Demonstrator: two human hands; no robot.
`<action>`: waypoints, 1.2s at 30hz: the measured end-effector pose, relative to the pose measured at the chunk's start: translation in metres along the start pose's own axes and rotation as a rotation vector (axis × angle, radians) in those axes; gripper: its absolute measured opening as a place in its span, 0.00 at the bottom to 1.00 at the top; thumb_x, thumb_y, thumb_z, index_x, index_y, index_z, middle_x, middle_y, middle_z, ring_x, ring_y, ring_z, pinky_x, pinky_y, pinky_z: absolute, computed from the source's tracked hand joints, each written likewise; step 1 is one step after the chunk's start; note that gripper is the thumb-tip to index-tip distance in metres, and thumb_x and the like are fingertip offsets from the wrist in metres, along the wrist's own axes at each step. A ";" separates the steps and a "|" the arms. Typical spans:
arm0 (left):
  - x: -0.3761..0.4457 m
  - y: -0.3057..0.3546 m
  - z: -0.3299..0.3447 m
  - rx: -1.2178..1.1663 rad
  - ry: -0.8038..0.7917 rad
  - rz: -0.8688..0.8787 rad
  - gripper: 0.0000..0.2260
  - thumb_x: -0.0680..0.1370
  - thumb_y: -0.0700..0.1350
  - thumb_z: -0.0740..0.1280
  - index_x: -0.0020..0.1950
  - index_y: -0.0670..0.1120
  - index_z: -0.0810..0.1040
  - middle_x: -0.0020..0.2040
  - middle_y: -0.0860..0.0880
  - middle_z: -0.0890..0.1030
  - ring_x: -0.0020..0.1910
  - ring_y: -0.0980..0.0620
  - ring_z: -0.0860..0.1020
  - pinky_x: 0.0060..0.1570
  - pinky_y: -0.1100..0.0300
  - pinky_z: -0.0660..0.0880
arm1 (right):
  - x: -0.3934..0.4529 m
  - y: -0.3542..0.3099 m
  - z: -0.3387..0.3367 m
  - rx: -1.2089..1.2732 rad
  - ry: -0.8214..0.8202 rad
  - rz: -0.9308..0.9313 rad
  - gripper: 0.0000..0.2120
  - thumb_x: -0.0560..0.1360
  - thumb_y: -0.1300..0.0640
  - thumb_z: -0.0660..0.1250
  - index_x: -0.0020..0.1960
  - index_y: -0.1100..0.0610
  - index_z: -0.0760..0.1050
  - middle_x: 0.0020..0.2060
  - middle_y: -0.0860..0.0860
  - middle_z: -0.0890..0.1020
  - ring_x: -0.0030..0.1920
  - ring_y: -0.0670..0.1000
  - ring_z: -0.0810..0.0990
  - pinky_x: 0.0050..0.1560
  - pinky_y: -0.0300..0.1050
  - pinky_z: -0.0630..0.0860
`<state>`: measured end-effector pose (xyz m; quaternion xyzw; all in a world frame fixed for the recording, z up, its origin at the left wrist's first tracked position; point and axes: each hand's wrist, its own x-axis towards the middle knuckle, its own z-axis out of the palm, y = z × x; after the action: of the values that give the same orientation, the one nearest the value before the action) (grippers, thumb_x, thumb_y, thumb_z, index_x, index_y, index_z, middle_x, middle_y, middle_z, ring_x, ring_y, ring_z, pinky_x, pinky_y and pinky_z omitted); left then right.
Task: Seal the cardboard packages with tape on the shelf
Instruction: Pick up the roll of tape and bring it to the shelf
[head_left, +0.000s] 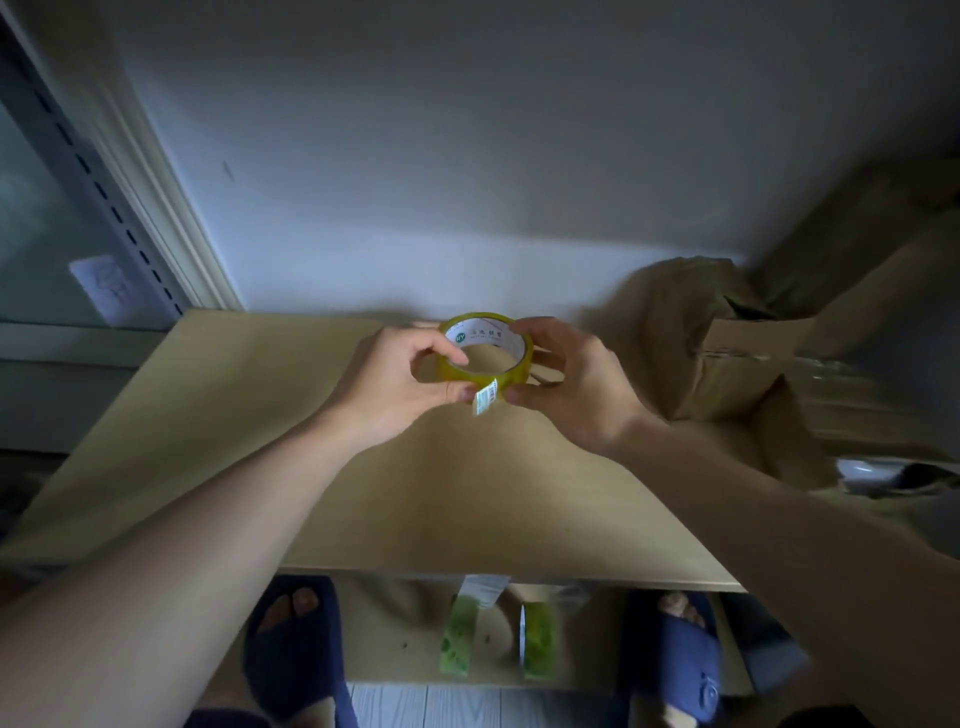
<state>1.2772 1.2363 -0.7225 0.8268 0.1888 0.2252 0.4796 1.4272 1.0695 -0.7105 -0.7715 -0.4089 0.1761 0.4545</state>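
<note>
Yellow-tinted tape roll (487, 349) sits at frame centre, gripped by both the left hand (396, 385) and right hand (566, 382) above the shelf board (208, 441). Its white starter tab (485, 397) hangs between the thumbs. The cardboard packages (727, 353) lie at right of frame, nearer the right hand.

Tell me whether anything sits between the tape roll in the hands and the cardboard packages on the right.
Nothing visible does. Both hands hold the tape roll above the bare shelf top, and the cardboard packages lie just right of the right hand.
</note>
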 end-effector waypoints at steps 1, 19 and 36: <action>0.000 -0.003 0.001 0.032 -0.004 -0.007 0.25 0.58 0.72 0.78 0.47 0.59 0.84 0.57 0.55 0.83 0.62 0.49 0.80 0.68 0.42 0.73 | -0.001 0.002 0.001 -0.018 0.002 0.005 0.31 0.68 0.61 0.82 0.68 0.49 0.77 0.58 0.40 0.83 0.61 0.43 0.81 0.63 0.51 0.80; -0.004 -0.024 0.015 0.288 -0.025 -0.135 0.35 0.67 0.50 0.83 0.69 0.63 0.71 0.66 0.54 0.78 0.69 0.47 0.74 0.69 0.43 0.71 | -0.004 0.019 0.016 -0.213 -0.073 0.050 0.32 0.72 0.57 0.76 0.70 0.40 0.67 0.52 0.44 0.85 0.50 0.47 0.83 0.50 0.43 0.80; -0.002 -0.022 0.012 0.191 -0.037 -0.125 0.32 0.70 0.46 0.80 0.71 0.58 0.72 0.66 0.56 0.77 0.70 0.52 0.74 0.70 0.55 0.70 | -0.009 0.006 0.011 -0.319 -0.061 -0.029 0.31 0.74 0.58 0.72 0.74 0.47 0.67 0.65 0.50 0.78 0.64 0.54 0.76 0.57 0.42 0.71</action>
<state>1.2802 1.2367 -0.7474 0.8593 0.2518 0.1603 0.4153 1.4172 1.0677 -0.7220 -0.8222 -0.4564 0.1255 0.3161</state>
